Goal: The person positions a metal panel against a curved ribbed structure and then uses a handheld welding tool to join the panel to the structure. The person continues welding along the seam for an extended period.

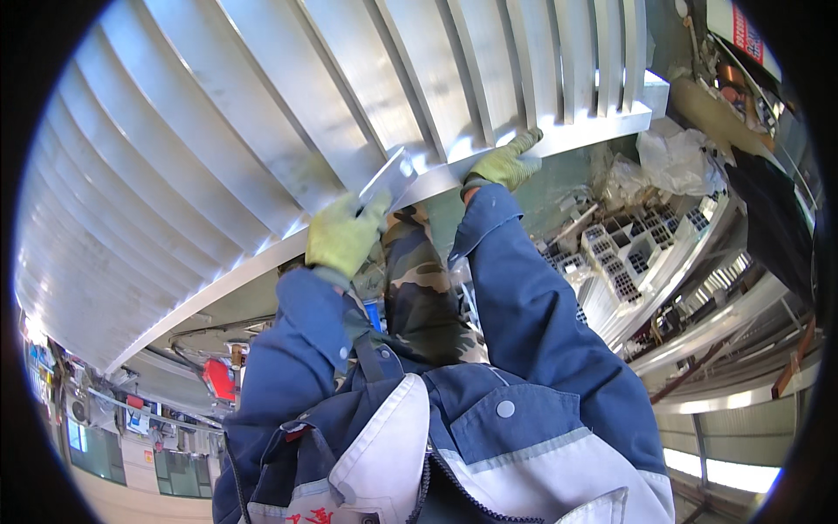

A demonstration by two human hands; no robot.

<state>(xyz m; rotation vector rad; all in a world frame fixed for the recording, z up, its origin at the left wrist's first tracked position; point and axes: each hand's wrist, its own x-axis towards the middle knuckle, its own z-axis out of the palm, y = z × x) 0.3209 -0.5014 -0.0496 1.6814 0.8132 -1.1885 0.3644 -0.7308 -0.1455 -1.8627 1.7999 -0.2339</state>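
Observation:
A large slatted panel of silvery metal [367,79] spans the upper part of the view, with a pale edge rail [602,129] along its near side. My left hand [340,237], in a yellow-green work glove, closes on a short flat piece of shiny metal [390,177] at that rail. The piece is tilted, its far end beside the slat ends; the glove hides its near end. Farther right, my right hand [508,162], gloved alike, lies against the rail with fingers stretched out and thumb apart, holding nothing.
Below the rail on the right lie stacked hollow metal profiles [624,253] and crumpled clear plastic [676,162]. Dark cloth [772,218] hangs at the far right. A red object [218,380] sits lower left. My camouflage-clad leg [419,271] is close under the rail.

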